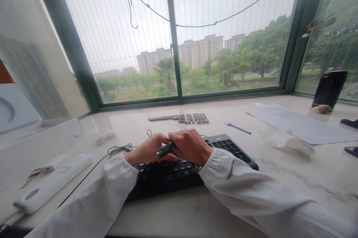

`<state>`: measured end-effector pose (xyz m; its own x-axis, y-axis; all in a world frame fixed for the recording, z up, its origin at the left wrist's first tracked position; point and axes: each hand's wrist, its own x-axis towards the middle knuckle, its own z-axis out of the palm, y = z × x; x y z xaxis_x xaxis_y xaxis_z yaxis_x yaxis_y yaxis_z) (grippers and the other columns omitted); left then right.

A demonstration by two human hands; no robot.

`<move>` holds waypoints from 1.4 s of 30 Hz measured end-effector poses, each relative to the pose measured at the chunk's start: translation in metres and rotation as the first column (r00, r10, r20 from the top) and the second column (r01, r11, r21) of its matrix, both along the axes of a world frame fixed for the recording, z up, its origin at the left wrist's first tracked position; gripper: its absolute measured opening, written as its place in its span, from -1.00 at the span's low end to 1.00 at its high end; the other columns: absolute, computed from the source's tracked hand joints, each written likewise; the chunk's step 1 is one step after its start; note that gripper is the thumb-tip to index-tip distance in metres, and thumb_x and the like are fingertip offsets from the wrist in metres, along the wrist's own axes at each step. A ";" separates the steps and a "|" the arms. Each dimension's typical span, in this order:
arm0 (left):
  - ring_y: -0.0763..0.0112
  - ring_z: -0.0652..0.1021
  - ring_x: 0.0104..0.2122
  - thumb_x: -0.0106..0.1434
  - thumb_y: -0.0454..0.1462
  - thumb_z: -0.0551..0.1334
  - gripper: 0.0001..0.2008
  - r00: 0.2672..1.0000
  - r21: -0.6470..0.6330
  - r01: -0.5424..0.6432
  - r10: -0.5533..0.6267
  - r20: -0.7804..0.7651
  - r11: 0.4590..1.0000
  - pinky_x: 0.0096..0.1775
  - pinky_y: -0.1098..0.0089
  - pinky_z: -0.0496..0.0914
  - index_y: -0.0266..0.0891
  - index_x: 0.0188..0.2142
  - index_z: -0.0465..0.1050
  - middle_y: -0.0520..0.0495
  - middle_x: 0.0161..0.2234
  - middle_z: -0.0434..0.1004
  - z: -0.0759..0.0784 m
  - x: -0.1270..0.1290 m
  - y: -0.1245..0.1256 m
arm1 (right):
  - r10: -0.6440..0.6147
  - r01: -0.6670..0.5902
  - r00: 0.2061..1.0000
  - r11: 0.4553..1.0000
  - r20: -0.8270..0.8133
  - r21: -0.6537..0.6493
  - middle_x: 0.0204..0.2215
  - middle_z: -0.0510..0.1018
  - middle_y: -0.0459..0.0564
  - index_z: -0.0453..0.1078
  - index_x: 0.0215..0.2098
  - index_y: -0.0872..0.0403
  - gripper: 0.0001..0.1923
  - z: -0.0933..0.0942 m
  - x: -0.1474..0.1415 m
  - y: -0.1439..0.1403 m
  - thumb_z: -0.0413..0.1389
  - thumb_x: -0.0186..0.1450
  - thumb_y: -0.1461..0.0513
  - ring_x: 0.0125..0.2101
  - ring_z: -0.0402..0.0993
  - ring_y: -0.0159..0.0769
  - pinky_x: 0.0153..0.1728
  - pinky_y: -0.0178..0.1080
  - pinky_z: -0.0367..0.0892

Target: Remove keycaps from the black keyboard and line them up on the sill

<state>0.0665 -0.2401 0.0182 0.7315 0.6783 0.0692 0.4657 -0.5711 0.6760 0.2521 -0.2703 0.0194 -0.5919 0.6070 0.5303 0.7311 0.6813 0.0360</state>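
A black keyboard (179, 175) lies in front of me, partly under my hands and sleeves. Above its middle, my right hand (190, 144) is closed around a dark, pen-like tool (165, 150); the tool's far end is hidden in the hand. My left hand (149, 149) reaches in from the left, with a finger stretched out low over the keys, under the tool. Its thumb side is close against the right hand, and its other fingertips are partly hidden. Behind the keyboard, several loose grey keycaps (195, 118) stand in rows on the marble-patterned surface.
A blue stick (239, 128) lies behind the keyboard. Crumpled tissue (292, 143), paper sheets (304, 124) and a dark upright object (330, 88) are at right. A white power strip (56, 184), keys (37, 172), a black cable (95, 167) and a white box (36, 152) lie left.
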 end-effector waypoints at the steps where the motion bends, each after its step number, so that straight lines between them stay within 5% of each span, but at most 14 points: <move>1: 0.51 0.42 -0.58 0.07 -0.10 0.34 -0.66 1.000 -0.024 -0.007 0.007 -0.012 1.000 -0.58 0.55 0.27 -0.34 -0.29 0.55 -0.03 -0.47 0.53 0.000 0.001 -0.001 | -0.064 0.064 0.998 0.998 0.011 -0.013 -0.44 0.56 0.02 0.41 -0.29 0.09 -0.78 0.002 0.004 0.003 0.03 0.35 0.12 -0.44 0.49 -0.30 -0.47 -0.32 0.09; 9: 0.63 0.40 -0.63 0.15 -0.06 0.31 -0.65 0.999 0.021 -0.043 0.043 0.009 0.999 -0.56 0.54 0.29 -0.24 -0.18 0.54 -0.05 -0.26 0.60 -0.002 0.002 0.004 | -0.534 0.545 0.835 0.836 0.135 -0.067 -0.35 0.59 0.18 0.49 -0.24 0.09 -0.64 0.009 0.044 0.031 -0.14 0.39 0.17 -0.31 0.54 -0.10 -0.29 -0.21 0.25; 14: 0.44 0.54 -0.33 0.14 -0.13 0.34 -0.79 0.998 0.209 -0.045 0.033 0.061 0.977 -0.29 0.50 0.33 -0.19 -0.29 0.62 -0.02 -0.31 0.63 -0.006 -0.001 0.012 | -0.679 0.696 0.713 0.715 0.175 -0.065 -0.32 0.57 0.21 0.50 -0.21 0.12 -0.66 0.012 0.070 0.042 -0.10 0.33 0.21 -0.28 0.53 -0.09 -0.26 -0.17 0.28; 19: 0.41 0.56 -0.34 0.18 -0.14 0.32 -0.79 0.997 0.300 -0.052 0.032 0.073 0.953 -0.24 0.46 0.33 -0.19 -0.27 0.65 -0.07 -0.33 0.65 -0.012 -0.002 0.018 | -0.734 0.768 0.638 0.629 0.233 -0.120 -0.23 0.56 0.24 0.50 -0.18 0.14 -0.69 0.004 0.088 0.055 -0.03 0.29 0.17 -0.22 0.52 -0.03 -0.26 -0.14 0.31; 26: 0.42 0.54 -0.36 0.05 -0.10 0.41 -0.66 0.999 0.252 -0.047 0.040 0.036 0.967 -0.26 0.47 0.32 -0.15 -0.17 0.62 -0.01 -0.33 0.65 -0.007 -0.004 0.014 | -0.725 0.773 0.634 0.608 0.268 -0.181 -0.18 0.54 0.26 0.48 -0.13 0.14 -0.67 0.001 0.095 0.060 -0.01 0.29 0.16 -0.16 0.51 -0.01 -0.23 -0.11 0.32; 38: 0.48 0.51 -0.38 0.23 -0.11 0.27 -0.68 0.997 0.276 0.071 -0.072 -0.008 0.958 -0.37 0.51 0.30 -0.17 -0.08 0.58 -0.14 -0.16 0.60 0.002 -0.002 0.009 | -0.713 0.761 0.649 0.608 0.266 -0.226 -0.15 0.52 0.27 0.49 -0.11 0.15 -0.67 0.001 0.100 0.061 0.00 0.27 0.20 -0.17 0.50 -0.06 -0.21 -0.13 0.31; 42: 0.51 0.47 -0.42 0.23 -0.12 0.28 -0.72 0.993 0.302 0.114 -0.102 -0.055 0.946 -0.38 0.53 0.29 -0.16 -0.12 0.59 -0.09 -0.26 0.60 -0.004 -0.002 0.012 | -0.704 0.745 0.667 0.622 0.245 -0.240 -0.17 0.53 0.26 0.49 -0.13 0.15 -0.69 -0.001 0.101 0.063 0.02 0.26 0.20 -0.17 0.50 -0.06 -0.22 -0.14 0.32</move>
